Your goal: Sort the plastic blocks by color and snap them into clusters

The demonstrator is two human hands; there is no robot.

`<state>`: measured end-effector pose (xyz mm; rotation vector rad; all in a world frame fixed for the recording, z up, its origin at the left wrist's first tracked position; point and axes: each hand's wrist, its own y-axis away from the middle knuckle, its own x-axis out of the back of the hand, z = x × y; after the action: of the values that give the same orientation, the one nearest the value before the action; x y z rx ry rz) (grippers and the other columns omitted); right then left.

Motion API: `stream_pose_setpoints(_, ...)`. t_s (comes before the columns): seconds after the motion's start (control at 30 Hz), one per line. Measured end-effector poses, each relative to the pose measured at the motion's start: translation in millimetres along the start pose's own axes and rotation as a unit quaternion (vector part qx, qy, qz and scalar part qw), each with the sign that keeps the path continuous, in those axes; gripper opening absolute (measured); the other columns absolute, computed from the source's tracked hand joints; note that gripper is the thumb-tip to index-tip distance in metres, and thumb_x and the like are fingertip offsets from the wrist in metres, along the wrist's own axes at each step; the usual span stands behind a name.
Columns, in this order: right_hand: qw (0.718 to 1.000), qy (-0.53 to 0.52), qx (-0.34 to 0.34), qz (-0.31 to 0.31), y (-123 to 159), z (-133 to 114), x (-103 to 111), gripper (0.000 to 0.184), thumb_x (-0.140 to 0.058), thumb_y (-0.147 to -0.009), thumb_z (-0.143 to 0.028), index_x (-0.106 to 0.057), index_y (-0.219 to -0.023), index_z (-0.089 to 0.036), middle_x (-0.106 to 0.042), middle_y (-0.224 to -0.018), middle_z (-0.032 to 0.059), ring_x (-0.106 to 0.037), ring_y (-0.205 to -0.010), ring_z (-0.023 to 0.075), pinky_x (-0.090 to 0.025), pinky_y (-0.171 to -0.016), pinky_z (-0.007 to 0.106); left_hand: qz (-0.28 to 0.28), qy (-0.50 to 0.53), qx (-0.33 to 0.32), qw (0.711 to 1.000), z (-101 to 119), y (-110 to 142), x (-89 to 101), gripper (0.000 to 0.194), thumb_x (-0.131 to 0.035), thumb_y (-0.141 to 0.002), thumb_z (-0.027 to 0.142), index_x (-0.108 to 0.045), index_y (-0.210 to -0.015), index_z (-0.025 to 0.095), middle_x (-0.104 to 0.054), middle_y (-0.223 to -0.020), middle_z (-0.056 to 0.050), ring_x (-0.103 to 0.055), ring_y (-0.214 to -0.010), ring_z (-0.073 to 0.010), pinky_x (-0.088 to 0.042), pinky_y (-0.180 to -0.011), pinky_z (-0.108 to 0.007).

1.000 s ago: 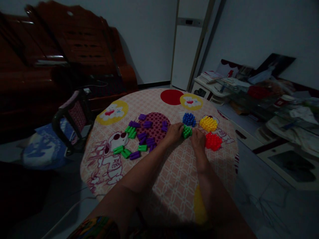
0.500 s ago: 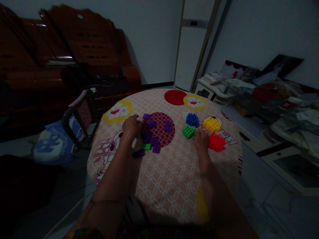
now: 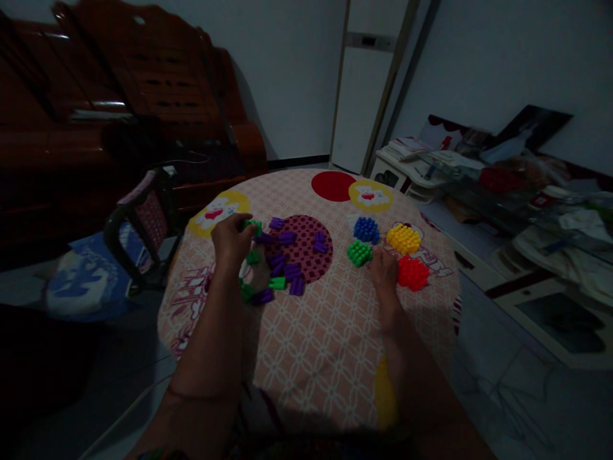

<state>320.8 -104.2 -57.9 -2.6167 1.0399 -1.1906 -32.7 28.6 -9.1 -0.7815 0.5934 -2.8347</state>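
My left hand (image 3: pixel 232 237) is raised at the left side of the table, fingers pinched on a green plastic block (image 3: pixel 253 227). Below and beside it lie scattered purple blocks (image 3: pixel 292 271) and a few loose green blocks (image 3: pixel 277 283). My right hand (image 3: pixel 384 269) rests on the right side with its fingers curled in. Its fingertips are at the right edge of a knobbly cluster of green blocks (image 3: pixel 359 253); whether they hold anything is hidden. Around that hand sit a blue cluster (image 3: pixel 366 230), a yellow cluster (image 3: pixel 403 238) and a red cluster (image 3: pixel 413 274).
A patterned cloth covers the round table (image 3: pixel 316 338). To the left stands a small chair (image 3: pixel 143 223), with a wooden bench (image 3: pixel 158 83) behind. A cluttered low cabinet (image 3: pixel 479 268) runs along the right wall.
My left hand has lifted and moved slightly left, now with a green block in its fingers. My right hand stays beside the green cluster. The whole view has shifted a little.
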Motion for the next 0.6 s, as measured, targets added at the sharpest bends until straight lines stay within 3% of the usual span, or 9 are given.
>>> stream_pose_setpoints(0.07, 1.0, -0.002, -0.003, 0.001, 0, 0, 0, 0.045, -0.031, -0.1, -0.043, -0.063, -0.075, -0.022, -0.06, -0.061, 0.0028, -0.054, -0.066, 0.0193, -0.035, -0.066, 0.03, 0.045, -0.002, 0.01, 0.999, 19, 4, -9.7, 0.026, -0.069, -0.08, 0.026, -0.076, -0.103, 0.018, -0.073, -0.085, -0.007, -0.066, -0.082, -0.0244, -0.053, -0.08, -0.044)
stream_pose_setpoints(0.1, 1.0, -0.003, -0.004, 0.002, 0, 0, 0, 0.045, -0.031, -0.099, -0.043, -0.063, -0.076, -0.021, -0.06, -0.061, 0.0029, -0.054, -0.066, 0.0193, -0.035, -0.066, 0.03, 0.039, 0.013, 0.008, 0.999, 30, 8, -17.8, 0.027, -0.068, -0.078, 0.023, -0.076, -0.103, 0.017, -0.073, -0.084, -0.006, -0.066, -0.08, -0.0224, -0.054, -0.079, -0.041)
stream_pose_setpoints(0.27, 1.0, -0.017, -0.003, 0.004, 1, -1, 1, 0.05, -0.028, -0.1, -0.046, -0.067, -0.084, -0.019, -0.064, -0.065, 0.005, -0.058, -0.069, 0.0204, -0.038, -0.07, 0.031, -0.093, 0.121, -0.009, 0.988, 78, 44, -77.4, 0.018, -0.067, -0.078, 0.021, -0.073, -0.094, 0.017, -0.072, -0.082, -0.002, -0.066, -0.076, -0.0175, -0.055, -0.072, -0.031)
stream_pose_setpoints(0.37, 0.999, -0.034, -0.012, 0.004, 2, -2, 2, 0.059, -0.024, -0.101, -0.051, -0.071, -0.088, -0.017, -0.065, -0.065, 0.0067, -0.06, -0.07, 0.0213, -0.041, -0.071, 0.031, -0.201, 0.12, -0.047, 0.971, 102, 74, -111.1, 0.013, -0.066, -0.079, 0.019, -0.071, -0.091, 0.018, -0.071, -0.079, -0.001, -0.065, -0.072, -0.0162, -0.052, -0.069, -0.028)
stream_pose_setpoints(0.5, 0.999, -0.047, -0.016, -0.001, 1, -2, 3, 0.069, -0.019, -0.101, -0.055, -0.074, -0.093, -0.014, -0.068, -0.067, 0.0098, -0.063, -0.072, 0.0223, -0.043, -0.071, 0.032, -0.214, 0.059, -0.118, 0.968, 124, 99, -139.9, 0.012, -0.067, -0.078, 0.013, -0.067, -0.089, 0.018, -0.07, -0.086, -0.003, -0.064, -0.08, -0.0166, -0.05, -0.076, -0.029)
stream_pose_setpoints(0.6, 0.999, -0.043, -0.022, 0.007, 0, -1, 3, 0.07, -0.018, -0.102, -0.054, -0.075, -0.094, -0.014, -0.072, -0.076, 0.0133, -0.065, -0.077, 0.0224, -0.043, -0.072, 0.031, -0.215, 0.036, -0.132, 0.967, 132, 107, -152.9, 0.009, -0.065, -0.081, 0.012, -0.064, -0.087, 0.018, -0.068, -0.086, -0.004, -0.062, -0.081, -0.0174, -0.049, -0.076, -0.03)
